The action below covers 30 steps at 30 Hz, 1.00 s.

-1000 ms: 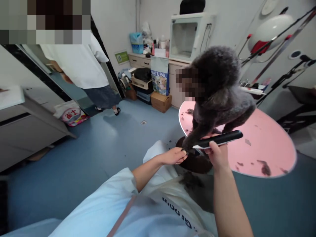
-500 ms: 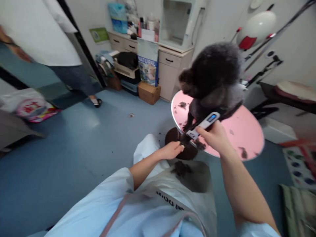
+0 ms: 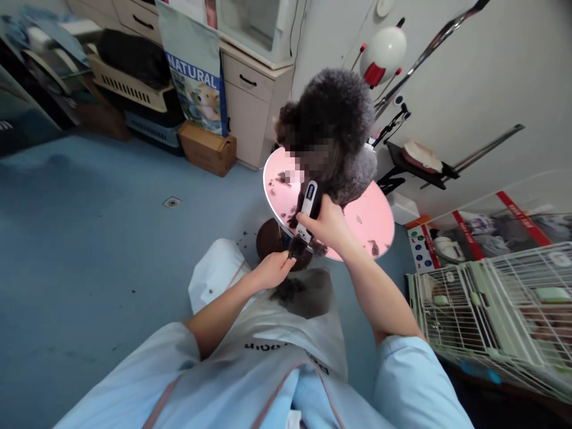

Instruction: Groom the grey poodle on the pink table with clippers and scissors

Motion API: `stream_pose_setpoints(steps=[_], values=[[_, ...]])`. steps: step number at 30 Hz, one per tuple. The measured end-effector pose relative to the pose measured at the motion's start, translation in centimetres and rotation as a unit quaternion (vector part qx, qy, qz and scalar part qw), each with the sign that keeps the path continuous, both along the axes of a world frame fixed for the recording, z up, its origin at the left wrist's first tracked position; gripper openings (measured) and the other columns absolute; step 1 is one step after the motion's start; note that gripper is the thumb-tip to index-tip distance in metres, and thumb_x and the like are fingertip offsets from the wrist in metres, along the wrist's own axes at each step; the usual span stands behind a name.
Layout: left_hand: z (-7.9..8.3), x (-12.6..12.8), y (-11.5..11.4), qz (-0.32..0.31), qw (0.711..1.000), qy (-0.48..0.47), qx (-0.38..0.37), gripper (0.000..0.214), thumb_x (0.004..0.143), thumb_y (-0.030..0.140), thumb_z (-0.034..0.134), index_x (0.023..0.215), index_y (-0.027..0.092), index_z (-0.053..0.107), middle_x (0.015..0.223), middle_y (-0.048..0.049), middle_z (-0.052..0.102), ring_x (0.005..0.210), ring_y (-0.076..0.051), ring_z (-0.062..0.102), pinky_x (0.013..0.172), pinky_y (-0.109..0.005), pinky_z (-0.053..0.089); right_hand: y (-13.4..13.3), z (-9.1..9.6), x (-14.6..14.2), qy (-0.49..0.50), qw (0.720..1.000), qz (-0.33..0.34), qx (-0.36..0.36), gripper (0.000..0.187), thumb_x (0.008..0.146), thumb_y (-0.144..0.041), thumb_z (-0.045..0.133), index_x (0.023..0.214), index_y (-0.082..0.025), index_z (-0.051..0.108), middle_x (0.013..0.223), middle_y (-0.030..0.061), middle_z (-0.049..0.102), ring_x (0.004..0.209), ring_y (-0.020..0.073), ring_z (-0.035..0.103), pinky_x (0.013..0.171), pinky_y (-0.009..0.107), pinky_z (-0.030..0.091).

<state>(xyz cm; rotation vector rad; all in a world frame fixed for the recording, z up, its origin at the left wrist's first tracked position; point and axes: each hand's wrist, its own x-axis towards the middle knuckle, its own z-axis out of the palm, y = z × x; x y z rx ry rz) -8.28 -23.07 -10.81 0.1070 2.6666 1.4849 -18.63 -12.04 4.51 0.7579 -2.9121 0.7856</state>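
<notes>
A dark grey curly-haired dog [image 3: 342,113] is on a round pink grooming table [image 3: 364,220], with part of it blurred out. My right hand [image 3: 330,223] grips a white and black hair clipper [image 3: 307,208] with a small lit display. The clipper's head end is against the dog's outstretched leg [image 3: 297,245] near the table edge. At the end of that leg, my left hand [image 3: 273,269] pinches the paw, which is mostly hidden by the fingers. Loose dark hair [image 3: 288,290] lies on my apron [image 3: 241,339], and more tufts are scattered on the table.
Below the table edge stands a brown round stool or bin [image 3: 268,241]. Wire cages [image 3: 465,304] are at the right. A cardboard box [image 3: 208,149], a pet food bag [image 3: 196,77] and a pet carrier [image 3: 134,83] stand by the cabinet [image 3: 248,95]. A metal arm [image 3: 429,50] slants above the table.
My view has swung right, so the other person has left it and the cages have come in. The clipper has turned from slanting to nearly upright in view. My left hand still holds the paw.
</notes>
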Motion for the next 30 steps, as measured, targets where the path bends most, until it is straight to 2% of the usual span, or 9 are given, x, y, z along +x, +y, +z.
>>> stream_pose_setpoints(steps=[2,6,11,15,18,21,24,26,30], values=[[-0.1,0.1,0.0,0.002,1.000,0.006,-0.018,0.029,0.095,0.033,0.036,0.070,0.020,0.039,0.064,-0.0011,0.051,0.060,-0.015,0.048,0.059,-0.027,0.026,0.0,0.2,0.0,0.009,1.000,-0.004,-0.008,0.035,0.072,-0.047,0.063,0.088,-0.023,0.045,0.076,0.0069,0.063,0.072,0.0283,0.063,0.063,0.039,0.050],[0.2,0.2,0.2,0.006,0.997,0.010,-0.072,0.028,0.097,0.032,0.036,0.073,0.019,0.046,0.068,-0.0040,0.057,0.064,-0.018,0.054,0.060,-0.028,0.029,-0.1,0.5,-0.3,0.067,0.995,-0.076,-0.023,0.035,0.077,-0.044,0.058,0.099,-0.020,0.044,0.078,0.0096,0.064,0.075,0.0310,0.064,0.069,0.044,0.052],[0.4,0.0,0.4,0.006,0.997,0.013,-0.077,0.024,0.096,0.028,0.037,0.079,0.018,0.051,0.074,-0.0055,0.060,0.069,-0.019,0.056,0.064,-0.029,0.033,-0.3,-0.9,0.3,-0.025,0.999,-0.039,0.013,0.037,0.074,-0.045,0.061,0.096,-0.019,0.046,0.083,0.0135,0.066,0.081,0.0341,0.066,0.069,0.044,0.053],[-0.4,-0.1,0.4,0.016,1.000,0.010,-0.003,0.029,0.094,0.033,0.037,0.069,0.019,0.040,0.062,-0.0007,0.049,0.059,-0.015,0.046,0.060,-0.027,0.030,0.1,-2.4,0.5,-0.075,0.997,-0.015,-0.021,0.038,0.073,-0.049,0.063,0.094,-0.021,0.048,0.085,0.0089,0.065,0.080,0.0302,0.065,0.070,0.043,0.054],[-0.9,-0.1,0.5,-0.016,0.993,-0.008,0.121,0.033,0.095,0.038,0.033,0.068,0.020,0.038,0.059,0.0020,0.045,0.056,-0.012,0.040,0.057,-0.026,0.031,1.0,-3.2,0.3,-0.112,0.987,0.047,-0.101,0.037,0.072,-0.046,0.065,0.094,-0.022,0.049,0.086,0.0038,0.064,0.081,0.0251,0.063,0.076,0.042,0.054],[-0.9,0.0,0.6,-0.046,0.977,-0.027,0.207,0.040,0.095,0.045,0.028,0.067,0.019,0.040,0.056,0.0032,0.043,0.053,-0.010,0.038,0.056,-0.025,0.033,2.7,-3.2,-0.3,-0.157,0.958,0.125,-0.204,0.037,0.070,-0.041,0.068,0.095,-0.022,0.049,0.087,0.0012,0.062,0.080,0.0212,0.062,0.077,0.040,0.054],[-0.6,-0.1,0.7,-0.055,0.972,-0.013,0.227,0.045,0.096,0.049,0.028,0.065,0.019,0.040,0.055,0.0029,0.043,0.053,-0.010,0.039,0.057,-0.025,0.033,4.5,-3.0,-1.3,-0.101,0.945,0.082,-0.299,0.036,0.072,-0.040,0.067,0.095,-0.023,0.046,0.085,0.0011,0.061,0.078,0.0202,0.061,0.075,0.040,0.054],[-0.6,-0.1,0.7,-0.065,0.970,-0.007,0.234,0.049,0.096,0.051,0.028,0.062,0.018,0.041,0.055,0.0023,0.043,0.054,-0.009,0.039,0.058,-0.025,0.034,5.3,-3.2,-1.8,-0.059,0.945,0.046,-0.318,0.036,0.072,-0.040,0.067,0.096,-0.023,0.046,0.084,0.0011,0.061,0.076,0.0200,0.060,0.074,0.041,0.054],[-1.0,-0.2,1.0,-0.064,0.951,-0.034,0.301,0.056,0.092,0.065,0.032,0.061,0.019,0.038,0.052,0.0039,0.039,0.049,-0.008,0.037,0.053,-0.024,0.034,5.6,-5.1,-1.4,-0.123,0.940,0.096,-0.302,0.040,0.070,-0.043,0.070,0.095,-0.023,0.046,0.083,-0.0005,0.061,0.075,0.0182,0.060,0.072,0.038,0.054]])
